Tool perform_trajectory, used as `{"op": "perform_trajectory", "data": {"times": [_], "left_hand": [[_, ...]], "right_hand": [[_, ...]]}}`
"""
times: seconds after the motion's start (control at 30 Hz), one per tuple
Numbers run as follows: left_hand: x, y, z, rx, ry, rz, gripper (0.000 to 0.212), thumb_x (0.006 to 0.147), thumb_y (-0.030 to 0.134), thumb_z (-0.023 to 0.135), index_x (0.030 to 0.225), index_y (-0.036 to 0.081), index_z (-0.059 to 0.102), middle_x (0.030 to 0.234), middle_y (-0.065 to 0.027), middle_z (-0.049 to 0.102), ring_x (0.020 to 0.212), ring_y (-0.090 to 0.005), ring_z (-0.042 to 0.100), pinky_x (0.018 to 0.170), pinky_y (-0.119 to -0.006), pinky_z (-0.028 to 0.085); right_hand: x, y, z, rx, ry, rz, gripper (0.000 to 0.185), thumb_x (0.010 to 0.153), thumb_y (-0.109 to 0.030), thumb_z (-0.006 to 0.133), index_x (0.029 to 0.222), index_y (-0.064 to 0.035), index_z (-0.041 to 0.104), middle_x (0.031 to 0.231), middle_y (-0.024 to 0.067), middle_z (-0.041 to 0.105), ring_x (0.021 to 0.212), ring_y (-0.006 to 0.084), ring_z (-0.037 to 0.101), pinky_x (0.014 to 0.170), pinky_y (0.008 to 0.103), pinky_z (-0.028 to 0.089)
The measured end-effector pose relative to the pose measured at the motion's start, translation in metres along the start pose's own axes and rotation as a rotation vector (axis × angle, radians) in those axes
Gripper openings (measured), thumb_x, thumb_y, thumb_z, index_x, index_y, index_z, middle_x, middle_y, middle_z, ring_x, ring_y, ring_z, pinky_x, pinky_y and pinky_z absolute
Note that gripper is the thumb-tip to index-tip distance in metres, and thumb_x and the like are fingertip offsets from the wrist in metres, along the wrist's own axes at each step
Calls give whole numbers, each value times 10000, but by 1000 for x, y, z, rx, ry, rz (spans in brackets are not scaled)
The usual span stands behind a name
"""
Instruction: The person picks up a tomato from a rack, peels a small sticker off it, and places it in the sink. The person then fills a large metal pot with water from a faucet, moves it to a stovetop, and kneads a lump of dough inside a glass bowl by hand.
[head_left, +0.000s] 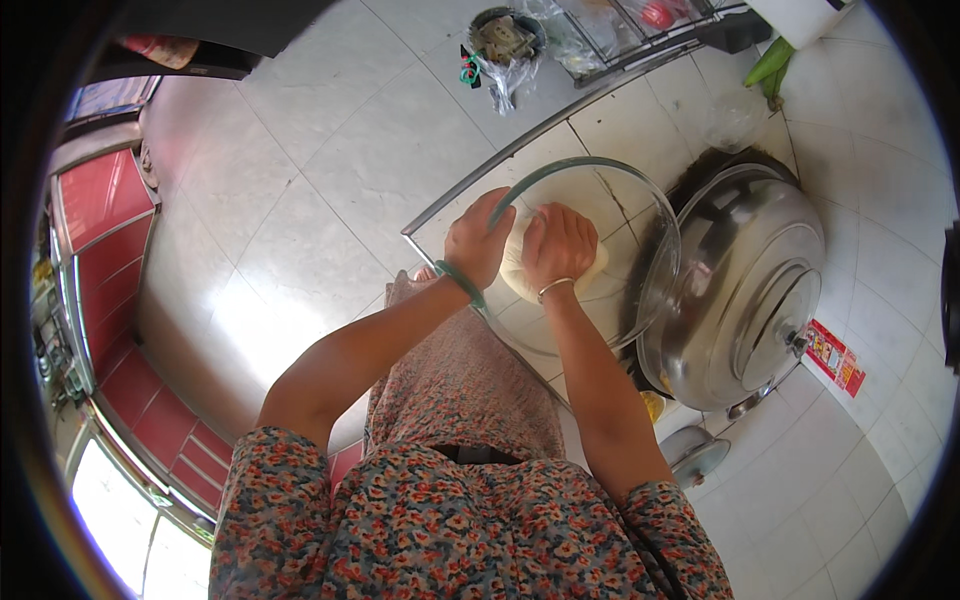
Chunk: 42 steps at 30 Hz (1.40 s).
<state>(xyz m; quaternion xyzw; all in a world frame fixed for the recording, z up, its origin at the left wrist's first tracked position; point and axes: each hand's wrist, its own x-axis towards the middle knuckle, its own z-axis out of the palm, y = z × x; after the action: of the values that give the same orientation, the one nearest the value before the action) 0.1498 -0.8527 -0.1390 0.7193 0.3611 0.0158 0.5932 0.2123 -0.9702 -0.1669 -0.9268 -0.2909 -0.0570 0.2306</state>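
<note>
A large clear glass bowl (577, 162) stands on the white-tiled counter in front of me, close to its edge. My left hand (480, 236) grips the bowl's rim on the left side, with the thumb on the inner side. Inside the bowl lies a smooth, pale lump of dough (514, 262). My right hand (561, 244) presses down on this dough with curled fingers and hides much of its top. The fingertips of the right hand are not visible.
Right of the bowl, close by, sits a big wok with a domed metal lid (720, 300). A smaller lidded pot (696, 450) is nearer me. Green produce (771, 67) rests in the far corner. A waste bin (506, 37) and a wire rack (600, 41) stand beyond the counter.
</note>
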Motion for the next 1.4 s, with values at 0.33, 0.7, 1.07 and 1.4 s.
{"op": "perform_trajectory", "data": {"times": [0.33,0.7,1.07,1.4], "left_hand": [[3,0,1,-35,-25,22,306,879,192,545,1138,29,553,1055,-175,611,976,-316,592,829,-352,457],[-1,-10,6,-174,20,15,339,859,238,586,1118,20,568,883,-119,624,820,-167,573,775,-275,445],[-57,-81,72,-473,430,-209,473,885,381,564,1206,45,477,979,-94,561,904,-151,522,793,-282,421],[-68,-141,93,-798,279,-482,686,813,508,586,1309,74,396,1157,-162,543,1034,-271,525,898,-340,395]], "right_hand": [[22,15,14,21,-107,12,147,781,-220,507,791,-90,574,793,71,573,799,270,537,753,384,404],[35,25,20,29,-100,-44,169,810,-207,483,721,-87,563,719,77,542,742,285,531,675,399,412],[60,122,11,587,-442,79,477,917,-380,325,997,-34,642,1024,176,631,985,323,570,874,377,422],[60,15,-58,121,-863,100,439,886,-421,383,917,-79,656,933,139,653,910,300,598,826,383,450]]}}
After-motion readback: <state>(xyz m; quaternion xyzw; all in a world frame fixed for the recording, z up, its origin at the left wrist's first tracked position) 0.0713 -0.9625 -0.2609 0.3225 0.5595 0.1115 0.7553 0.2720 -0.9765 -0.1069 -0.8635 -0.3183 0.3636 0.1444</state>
